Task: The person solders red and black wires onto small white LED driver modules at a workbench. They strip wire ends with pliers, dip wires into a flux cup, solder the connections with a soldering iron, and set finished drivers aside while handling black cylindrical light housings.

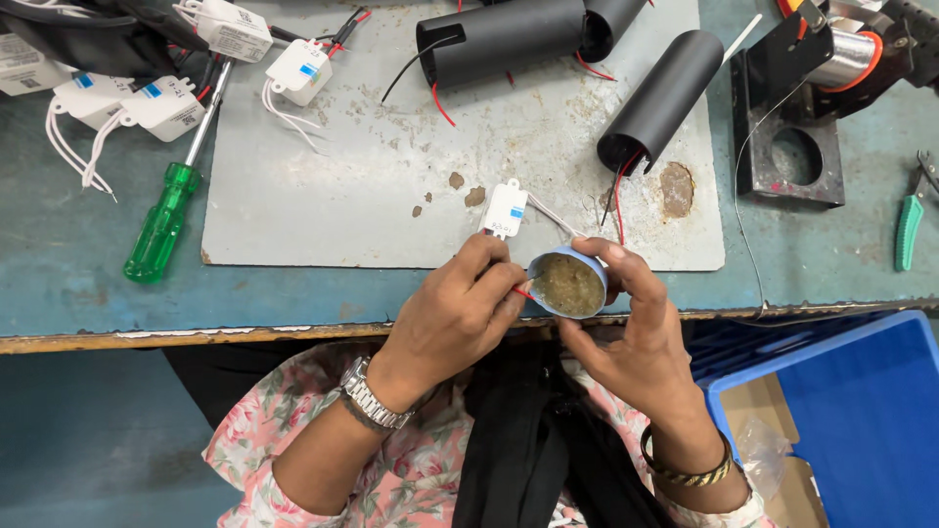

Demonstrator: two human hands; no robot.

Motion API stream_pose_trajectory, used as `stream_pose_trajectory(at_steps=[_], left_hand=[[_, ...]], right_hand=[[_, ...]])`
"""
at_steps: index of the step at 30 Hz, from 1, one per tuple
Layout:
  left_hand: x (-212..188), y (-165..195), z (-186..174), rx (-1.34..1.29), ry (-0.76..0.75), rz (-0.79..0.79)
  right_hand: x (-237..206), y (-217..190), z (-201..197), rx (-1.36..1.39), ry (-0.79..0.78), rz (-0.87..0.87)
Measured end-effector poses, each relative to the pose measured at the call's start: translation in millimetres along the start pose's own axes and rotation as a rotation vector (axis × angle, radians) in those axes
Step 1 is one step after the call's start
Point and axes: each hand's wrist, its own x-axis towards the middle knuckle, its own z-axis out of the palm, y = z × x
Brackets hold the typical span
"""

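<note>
Both my hands worked at a small tin of paste, held just over the tabletop (59, 264) edge.

My right hand (636, 337) cupped the round blue tin (567, 285), tilted open toward me; my left hand (460, 313) pinched red wire ends (524, 292) at its rim, a white module (505, 209) trailing behind. I counted three black tubes (660, 98), one green screwdriver (161, 225), and about five loose white modules (166, 108) upper left.

Bright, even overhead light; shadows soft and short. Focus sharp throughout. Mild glare on the shiny silver wire spool (843, 59).
</note>
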Motion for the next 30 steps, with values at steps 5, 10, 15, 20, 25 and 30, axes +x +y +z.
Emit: stream_pose_trajectory(at_steps=[5, 10, 15, 20, 25, 30], left_hand=[[0.4, -0.3, -0.8, 0.007, -0.021, 0.012], [1.1, 0.1, -1.7, 0.007, -0.025, 0.015], [1.2, 1.4, -1.7, -0.004, -0.015, 0.002], [0.0, 0.8, -0.6, 0.003, -0.003, -0.01], [-0.4, 1.3, -1.0, 0.012, 0.005, -0.018], [3.4, 3.5, -3.2, -0.066, 0.037, -0.001]], right_hand=[[0.1, 0.9, 1.8, 0.006, 0.0, -0.03], [0.5, -0.8, 3.7, 0.022, -0.006, -0.017], [1.4, -4.0, 1.6, 0.004, -0.008, -0.03], [3.1, -5.0, 2.4, 0.021, -0.012, -0.03], [2.4, -3.9, 3.5, 0.031, -0.017, -0.019], [-2.6, 1.5, -1.5, 0.031, 0.0, 0.06]])
